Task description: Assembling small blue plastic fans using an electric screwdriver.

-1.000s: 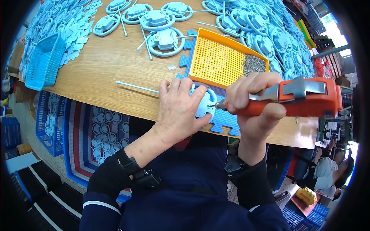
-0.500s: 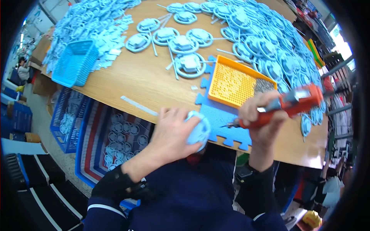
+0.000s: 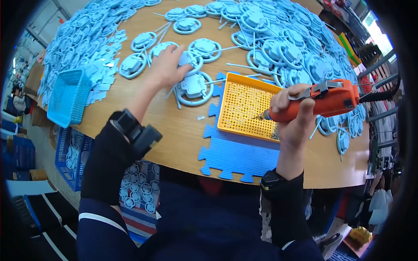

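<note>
My left hand (image 3: 166, 68) reaches over a loose group of light-blue plastic wheel-shaped parts, its thumb and fingers apart. One such part (image 3: 186, 60) lies partly under the fingers; whether they touch it I cannot tell. Just nearer me sits another wheel-shaped part (image 3: 193, 87) with a raised centre. In my right hand (image 3: 294, 113) is an orange-red electric screwdriver (image 3: 322, 102), its bit pointing left over a yellow tray (image 3: 244, 133). Small screws stand in the tray's grid of holes, with loose ones in its near right corner. Beneath the tray lies a blue foam mat (image 3: 239, 156).
Large heaps of light-blue parts (image 3: 300, 43) cover the table's far right and far left. A light-blue basket (image 3: 67, 98) stands at the left table edge. Below are a blue crate (image 3: 74, 167) and a striped-lined bin (image 3: 139, 224) with round parts. A black cable (image 3: 379, 96) trails from the screwdriver.
My left hand has moved forward from the table's front edge to the loose parts and no longer holds its round blue part. The screwdriver's bit has shifted from over the mat to over the tray.
</note>
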`<action>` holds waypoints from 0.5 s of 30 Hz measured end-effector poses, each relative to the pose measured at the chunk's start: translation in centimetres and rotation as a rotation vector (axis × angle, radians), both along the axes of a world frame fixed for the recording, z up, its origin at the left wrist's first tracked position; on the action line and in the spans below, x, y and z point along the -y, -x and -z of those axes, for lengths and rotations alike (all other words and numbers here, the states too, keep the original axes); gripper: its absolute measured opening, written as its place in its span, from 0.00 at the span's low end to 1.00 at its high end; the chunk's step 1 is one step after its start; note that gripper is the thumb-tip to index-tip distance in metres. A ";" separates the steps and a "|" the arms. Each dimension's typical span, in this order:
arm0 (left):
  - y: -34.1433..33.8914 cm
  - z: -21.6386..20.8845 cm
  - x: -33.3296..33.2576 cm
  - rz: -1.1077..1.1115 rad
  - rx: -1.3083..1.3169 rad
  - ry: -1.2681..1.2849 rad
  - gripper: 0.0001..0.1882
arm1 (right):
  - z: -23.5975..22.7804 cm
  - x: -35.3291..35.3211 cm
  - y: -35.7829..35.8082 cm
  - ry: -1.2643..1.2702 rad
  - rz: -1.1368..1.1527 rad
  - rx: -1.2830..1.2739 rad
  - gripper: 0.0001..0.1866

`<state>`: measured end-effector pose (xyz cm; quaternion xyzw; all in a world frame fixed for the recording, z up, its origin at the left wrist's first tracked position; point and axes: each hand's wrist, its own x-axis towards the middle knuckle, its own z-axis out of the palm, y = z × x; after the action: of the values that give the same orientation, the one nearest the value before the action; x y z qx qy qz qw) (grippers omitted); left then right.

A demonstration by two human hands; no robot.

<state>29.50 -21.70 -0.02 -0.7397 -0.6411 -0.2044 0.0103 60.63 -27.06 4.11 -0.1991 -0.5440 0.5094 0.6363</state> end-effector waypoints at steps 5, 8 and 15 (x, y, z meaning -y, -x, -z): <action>-1.3 -0.4 0.0 0.016 0.011 -0.013 0.25 | 0.9 -0.8 -0.4 0.028 0.001 0.023 0.28; -2.9 -3.2 5.0 0.015 -0.096 -0.131 0.22 | 0.9 -0.9 -0.4 0.044 0.004 0.045 0.29; -7.0 -3.8 17.9 -0.109 -0.032 0.038 0.22 | 1.6 -1.3 -0.2 0.038 0.028 0.082 0.26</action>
<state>36.45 -39.64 3.81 -0.7068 -0.6840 -0.1795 0.0173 60.81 -25.76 2.50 -0.2396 -0.5569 0.5022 0.6166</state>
